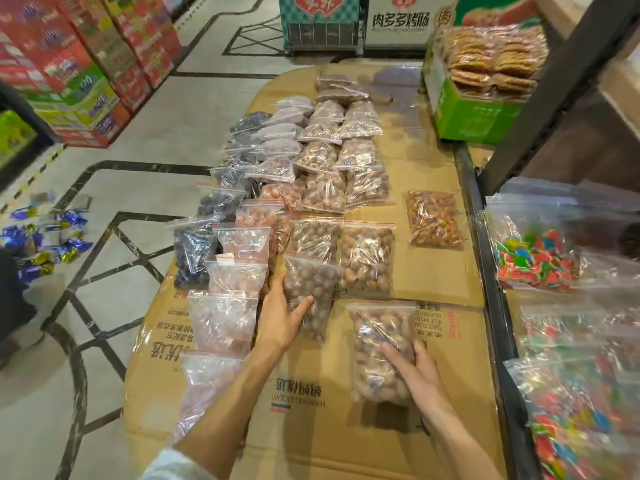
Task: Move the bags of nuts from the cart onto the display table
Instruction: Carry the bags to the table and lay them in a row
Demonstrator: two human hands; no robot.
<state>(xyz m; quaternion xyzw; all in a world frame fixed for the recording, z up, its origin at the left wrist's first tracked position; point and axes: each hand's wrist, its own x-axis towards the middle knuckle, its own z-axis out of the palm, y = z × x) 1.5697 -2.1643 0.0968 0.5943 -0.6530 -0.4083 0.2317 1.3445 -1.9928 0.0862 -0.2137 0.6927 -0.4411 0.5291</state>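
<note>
We are in a shop: ahead of our left hand (282,313) lie rows of zip bags of nuts (322,188) on a cardboard-covered display table (311,410). Far to its left stand stacked product cartons (79,64) on the tiled floor (138,161). To the right of our right hand (415,372), bagged candy (533,254) fills a metal shelf (491,258).

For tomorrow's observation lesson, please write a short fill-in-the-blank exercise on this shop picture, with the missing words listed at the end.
1. The left hand grips a bag of round brown nuts lying on flattened ____ that covers the display table.
2. The right hand holds the near end of a bag of nuts sealed with a ____ zip strip.
3. The stacked packs of biscuits sit in a ____ box.

Missing words: cardboard; red; green
</note>
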